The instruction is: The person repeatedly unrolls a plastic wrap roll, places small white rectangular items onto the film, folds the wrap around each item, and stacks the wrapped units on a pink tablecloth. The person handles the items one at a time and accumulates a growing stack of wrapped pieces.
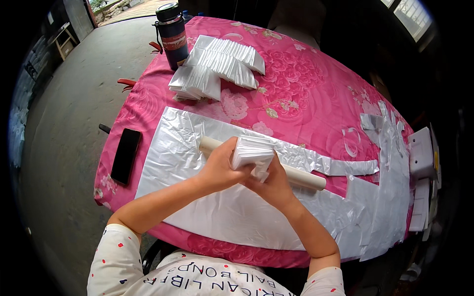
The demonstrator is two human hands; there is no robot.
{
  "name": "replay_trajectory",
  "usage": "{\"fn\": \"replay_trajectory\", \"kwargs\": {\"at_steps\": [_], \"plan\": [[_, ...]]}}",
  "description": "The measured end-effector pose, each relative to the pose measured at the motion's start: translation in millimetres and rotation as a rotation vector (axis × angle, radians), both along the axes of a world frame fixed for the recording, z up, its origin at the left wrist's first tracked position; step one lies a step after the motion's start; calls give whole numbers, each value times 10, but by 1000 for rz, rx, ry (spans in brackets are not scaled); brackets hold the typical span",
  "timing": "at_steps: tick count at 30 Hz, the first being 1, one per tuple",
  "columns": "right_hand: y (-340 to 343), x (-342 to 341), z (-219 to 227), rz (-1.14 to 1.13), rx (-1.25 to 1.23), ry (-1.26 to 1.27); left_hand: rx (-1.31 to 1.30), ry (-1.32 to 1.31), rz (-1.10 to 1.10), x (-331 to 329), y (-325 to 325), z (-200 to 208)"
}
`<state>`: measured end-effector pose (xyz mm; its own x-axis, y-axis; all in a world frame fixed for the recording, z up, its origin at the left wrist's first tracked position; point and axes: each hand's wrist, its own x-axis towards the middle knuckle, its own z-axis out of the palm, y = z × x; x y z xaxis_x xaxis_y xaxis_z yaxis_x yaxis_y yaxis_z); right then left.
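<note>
Above the middle of the table, my left hand and my right hand are both closed around a stack of folded white plastic film. The left grips its left side; the right holds it from below and the right, where a loose end of film hangs. Beneath my hands lies a pale roller tube, slanting across a wide sheet of whitish plastic film. A long crinkled strip of film runs off to the right, past the tube.
Rows of folded film packets lie at the far left beside a dark flask. A black phone rests near the left edge. Red clamps grip the pink floral tablecloth. Film scraps cover the right side, near white boxes.
</note>
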<state>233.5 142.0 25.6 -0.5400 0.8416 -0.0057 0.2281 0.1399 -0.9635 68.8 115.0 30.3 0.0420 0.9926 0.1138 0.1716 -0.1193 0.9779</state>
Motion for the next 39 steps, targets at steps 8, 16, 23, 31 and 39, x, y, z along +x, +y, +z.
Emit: {"fn": "replay_trajectory", "kwargs": {"at_steps": [8,16,23,31,39], "plan": [[893,-750,-229,-118,747,-393,-99,566,276,-672,1243,89],[1205,-1099,-558,-121,586,-352,-233,741,252,-753,1524,-92],[1394,-1301,-775,-152,669,-538,368,683,419,-821,1309,-250],[1453,-1399,-755,-297,666,-583,50,-41,808,-882,881,-600],[1436,-1465,-666,-323,677,-586,-32,-335,950,-774,1202,-606]]}}
